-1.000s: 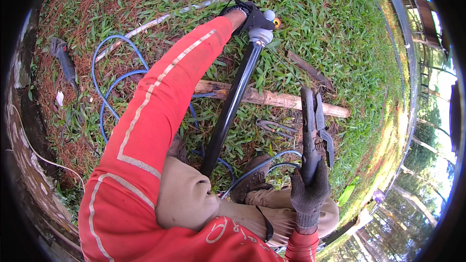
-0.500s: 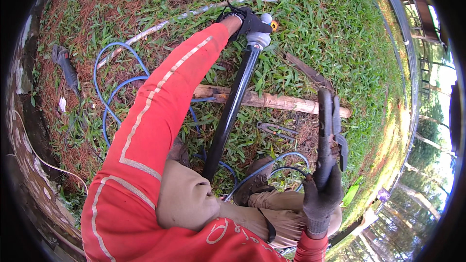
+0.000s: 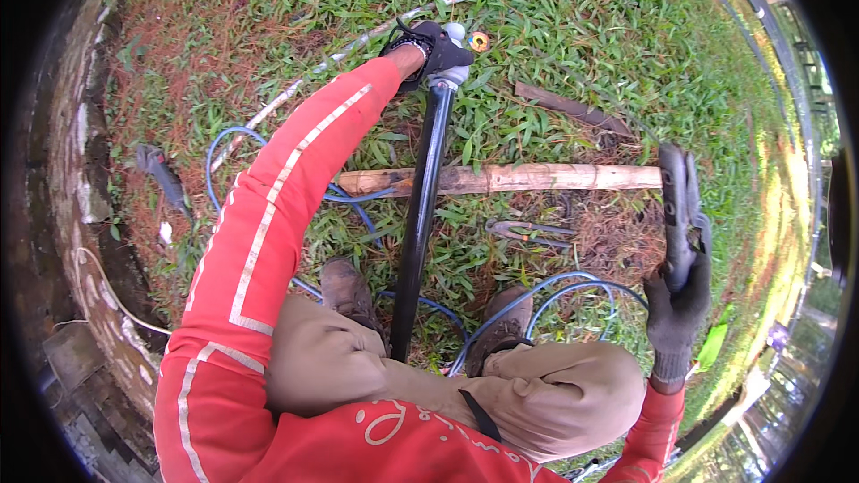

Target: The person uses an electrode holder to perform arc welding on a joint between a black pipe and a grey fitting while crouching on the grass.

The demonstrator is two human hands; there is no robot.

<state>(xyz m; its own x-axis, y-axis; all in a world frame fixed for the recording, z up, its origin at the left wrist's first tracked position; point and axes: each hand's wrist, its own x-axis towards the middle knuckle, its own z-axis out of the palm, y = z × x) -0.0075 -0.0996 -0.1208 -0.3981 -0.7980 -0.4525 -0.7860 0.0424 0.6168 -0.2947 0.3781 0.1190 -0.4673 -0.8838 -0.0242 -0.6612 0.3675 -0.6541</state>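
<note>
My left hand (image 3: 433, 49), in a dark glove, is closed around a pale metal fitting (image 3: 455, 74) at the upper end of a black tube (image 3: 422, 206). The tube slants down between my legs, its lower end next to my knee. A whitish round knob (image 3: 455, 32) shows just beyond the fingers. Off to the right, my gloved right hand (image 3: 682, 300) grips a black welding electrode holder (image 3: 677, 206), its lever beside the handle and a dark cable running from its base. The holder points away from me, apart from the tube.
A wooden pole (image 3: 537, 179) lies across the grass under the tube. Pliers (image 3: 532, 231) rest nearer, blue hose (image 3: 215, 156) loops around, and a brown flat strip (image 3: 573, 109) lies beyond. At left are an angle grinder (image 3: 163, 176) and a ledge. An orange ring (image 3: 480, 41) sits by the knob.
The view has shifted. My right hand, with the electrode holder, has moved farther right of the tube. My left hand keeps its hold on the fitting, and the tube stands a little more upright.
</note>
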